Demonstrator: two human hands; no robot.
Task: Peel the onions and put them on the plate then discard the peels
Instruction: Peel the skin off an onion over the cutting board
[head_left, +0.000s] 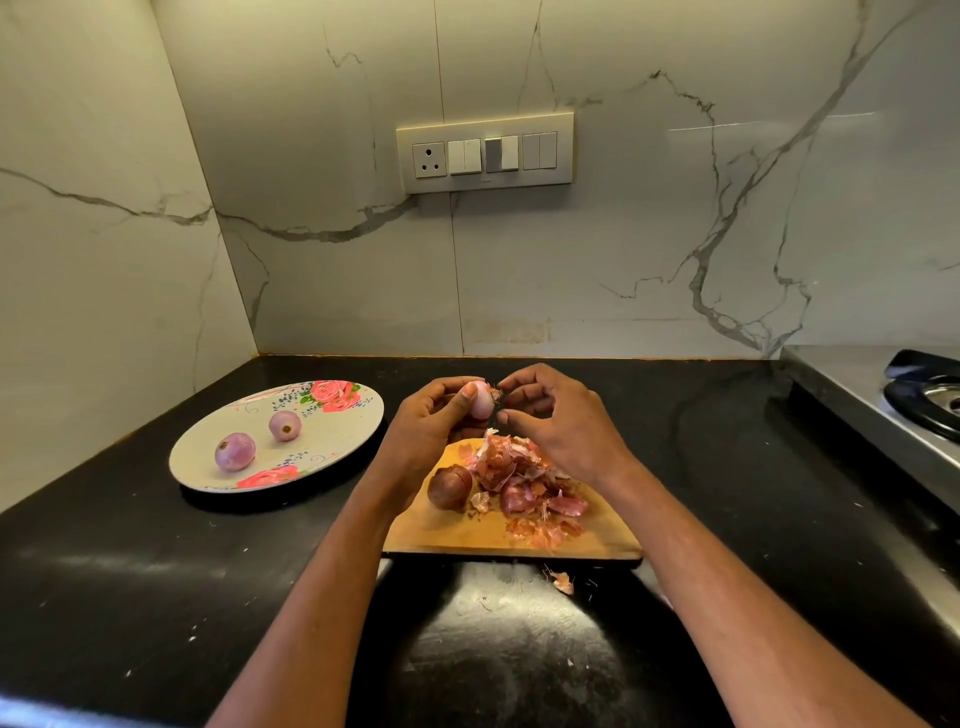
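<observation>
Nearest us, one stray peel scrap (563, 582) lies on the black counter (130, 561), just off the near edge of the wooden cutting board (457, 535). On the board we've got a heap of pink and brown peels (524, 483) spread over its right and middle, and touching that heap's left side sits an unpeeled onion (450, 487), dark brown skin on.

Above the board's far end, our left hand (431, 421) curls its fingers and thumb round a pale, mostly peeled onion (481, 399), holding it up off the board. Our right hand (561, 421) is right beside it, thumb and forefinger drawn close at a shred of skin on the onion's right tip; whether they actually grip it, we can't tell.

Off to the left, the flowered plate (332, 441) rests on the counter with two peeled onions (235, 451) on it, apart from each other.

Far right, a stove (883, 415) edges in. On the marble wall behind, a switch panel (485, 152).
</observation>
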